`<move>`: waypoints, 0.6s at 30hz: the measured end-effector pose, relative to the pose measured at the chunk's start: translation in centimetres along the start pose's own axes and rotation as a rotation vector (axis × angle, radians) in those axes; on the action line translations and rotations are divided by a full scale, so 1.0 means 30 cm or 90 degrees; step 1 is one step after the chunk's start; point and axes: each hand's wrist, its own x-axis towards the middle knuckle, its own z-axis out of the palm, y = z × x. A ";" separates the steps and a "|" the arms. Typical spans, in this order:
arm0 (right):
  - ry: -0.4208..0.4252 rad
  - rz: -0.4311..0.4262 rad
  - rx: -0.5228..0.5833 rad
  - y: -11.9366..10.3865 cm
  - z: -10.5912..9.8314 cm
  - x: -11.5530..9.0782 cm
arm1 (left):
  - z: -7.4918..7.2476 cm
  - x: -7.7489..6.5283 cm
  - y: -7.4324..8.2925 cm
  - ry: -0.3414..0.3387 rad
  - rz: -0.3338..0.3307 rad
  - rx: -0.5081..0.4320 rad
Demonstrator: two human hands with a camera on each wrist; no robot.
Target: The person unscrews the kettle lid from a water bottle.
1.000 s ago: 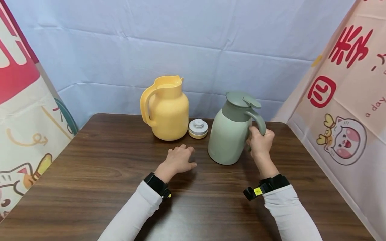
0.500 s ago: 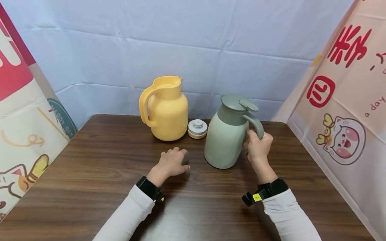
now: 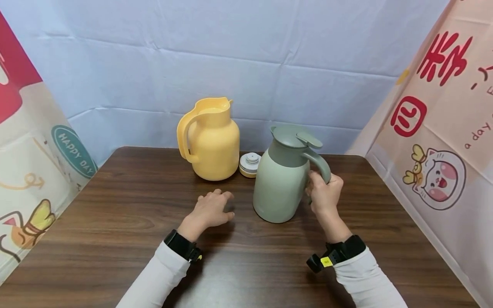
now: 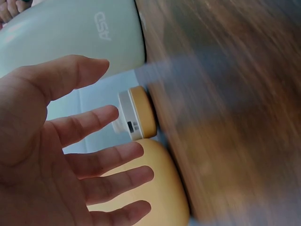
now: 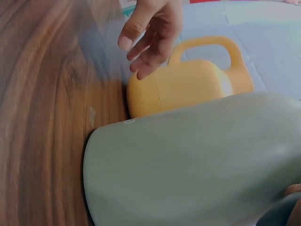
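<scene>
My right hand [image 3: 325, 192] grips the handle of a pale green vacuum jug [image 3: 278, 188] in the head view. The jug has a darker green lid and stands close to upright, its base at or just above the tabletop; I cannot tell which. To its left, my left hand [image 3: 209, 209] hovers over the table with fingers spread, holding nothing. In the left wrist view the left thumb lies in front of the green jug [image 4: 94, 33]. Behind that hand stands a yellow jug [image 3: 215, 145] with an open top. A grey-white and yellow stopper [image 3: 249, 164] sits beside it, partly hidden by the green jug.
Everything stands on a dark wooden table [image 3: 127, 205]. A pale blue cloth [image 3: 154, 64] hangs behind its back edge. Printed cloths with cartoon figures hang at the left and at the right [image 3: 435, 128].
My right hand has brought the green jug left and nearer to me, so it now overlaps the stopper. My left hand has drawn left and slightly back. The yellow jug stays put.
</scene>
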 end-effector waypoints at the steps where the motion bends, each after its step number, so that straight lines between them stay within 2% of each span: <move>1: -0.004 -0.001 0.003 -0.001 0.004 -0.005 | -0.001 -0.004 -0.005 0.002 0.001 -0.001; 9: -0.066 -0.014 0.029 -0.011 0.039 -0.053 | -0.004 -0.033 -0.041 0.004 0.000 -0.009; 18: -0.099 -0.019 0.047 -0.022 0.085 -0.106 | -0.017 -0.071 -0.079 0.016 -0.006 -0.012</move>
